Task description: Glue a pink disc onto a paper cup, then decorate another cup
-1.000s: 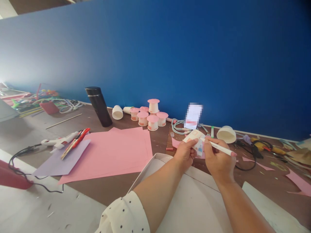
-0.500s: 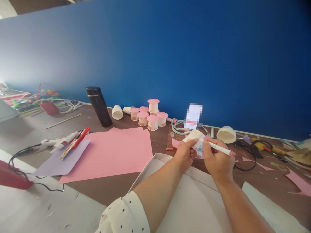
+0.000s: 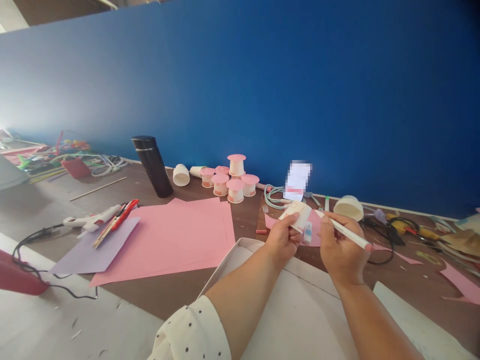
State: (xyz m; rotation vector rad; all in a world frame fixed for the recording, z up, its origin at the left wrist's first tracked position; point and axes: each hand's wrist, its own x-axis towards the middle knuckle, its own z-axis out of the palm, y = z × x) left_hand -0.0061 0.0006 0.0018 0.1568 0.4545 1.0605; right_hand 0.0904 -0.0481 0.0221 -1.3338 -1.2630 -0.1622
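My left hand (image 3: 284, 237) is closed around a small white paper cup (image 3: 298, 212) with orange-pink line drawing on its side. In my right hand (image 3: 343, 247) is a white marker pen (image 3: 347, 232) with a pink end, its tip pointing left at the cup and a short gap from it. Below the cup, a small blue-and-white item (image 3: 308, 232) lies on pink paper (image 3: 315, 238). Behind my hands stands a phone (image 3: 297, 180), its screen blurred out. To its left is a cluster of small cups with pink paper discs on top (image 3: 235, 192).
Large pink sheets (image 3: 180, 235) lie at left, with a purple sheet (image 3: 101, 247), a box cutter (image 3: 117, 222) and a glue gun (image 3: 92, 220). A black flask (image 3: 153, 167) stands behind them. Cables and a white cup (image 3: 348, 207) lie at right. A white box lid (image 3: 292, 310) is under my forearms.
My right hand has drawn the marker away from the cup, toward the right and slightly down. The cup has turned a little in my left hand.
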